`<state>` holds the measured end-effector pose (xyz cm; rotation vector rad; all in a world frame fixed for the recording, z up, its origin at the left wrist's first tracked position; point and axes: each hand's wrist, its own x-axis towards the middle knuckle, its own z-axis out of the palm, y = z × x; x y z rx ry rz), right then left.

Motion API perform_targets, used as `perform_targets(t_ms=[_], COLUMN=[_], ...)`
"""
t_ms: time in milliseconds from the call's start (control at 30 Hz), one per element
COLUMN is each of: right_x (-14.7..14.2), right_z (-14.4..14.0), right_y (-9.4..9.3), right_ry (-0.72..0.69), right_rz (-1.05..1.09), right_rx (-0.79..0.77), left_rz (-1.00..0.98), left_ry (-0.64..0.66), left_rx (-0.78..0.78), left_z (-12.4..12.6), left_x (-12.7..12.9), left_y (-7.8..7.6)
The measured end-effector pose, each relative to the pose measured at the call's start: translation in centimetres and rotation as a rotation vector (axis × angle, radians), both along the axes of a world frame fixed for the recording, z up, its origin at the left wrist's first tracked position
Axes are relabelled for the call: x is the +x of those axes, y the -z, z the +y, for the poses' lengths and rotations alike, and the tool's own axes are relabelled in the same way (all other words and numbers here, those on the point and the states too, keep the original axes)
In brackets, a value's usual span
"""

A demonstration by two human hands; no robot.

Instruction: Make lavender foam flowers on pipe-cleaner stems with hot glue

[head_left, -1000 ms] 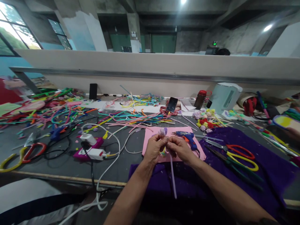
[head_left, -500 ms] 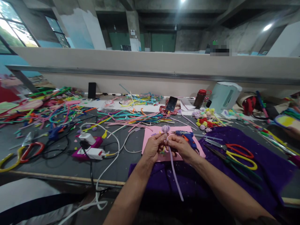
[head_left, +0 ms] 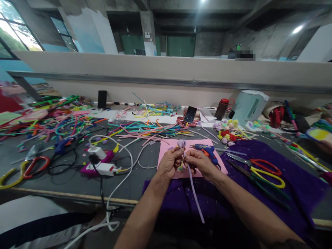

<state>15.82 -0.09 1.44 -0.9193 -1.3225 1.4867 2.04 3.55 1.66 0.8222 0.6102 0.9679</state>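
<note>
My left hand (head_left: 171, 162) and my right hand (head_left: 199, 162) meet above a pink sheet (head_left: 166, 152), both pinching a lilac pipe cleaner (head_left: 195, 197). Its top is curled into a small flower head (head_left: 181, 143) just above my fingertips. The long stem hangs down toward me over purple cloth (head_left: 259, 193). A blue glue gun (head_left: 207, 150) lies on the pink sheet just right of my right hand.
Red and yellow scissors (head_left: 267, 171) lie on the purple cloth. A power strip with plugs and white cable (head_left: 100, 166) sits left. Piles of coloured pipe cleaners (head_left: 145, 129) cover the table; finished flowers (head_left: 227, 133), a phone (head_left: 190, 114), a bottle (head_left: 221, 109) and a kettle (head_left: 249, 107) stand behind.
The flower head has risen clear of my left fingers and the hanging stem has swung from straight down toward the right. My hands stay in place.
</note>
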Motion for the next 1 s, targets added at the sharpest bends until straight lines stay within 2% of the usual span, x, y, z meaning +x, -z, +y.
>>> perform_targets(t_ms=[333,567,800,1000], right_x=[-0.02,-0.26,-0.12,-0.15], right_z=[-0.16,-0.05,-0.04,0.05], right_y=[-0.21,-0.08,-0.51,-0.26], right_ry=[-0.015,0.087,0.136,0.113], right_rz=[-0.026,-0.073,-0.092,-0.095], right_rx=[0.039,0.081,0.134,0.117], left_rz=[-0.023,0.092,0.142,0.165], left_ry=[-0.004,-0.102,-0.01,-0.048], left_rx=[0.01,0.059,0.092,0.066], left_z=[0.12,-0.53,-0.71,-0.48], left_x=[0.07,0.24,0.09,0.13], left_y=[0.0,-0.33,-0.58,-0.24])
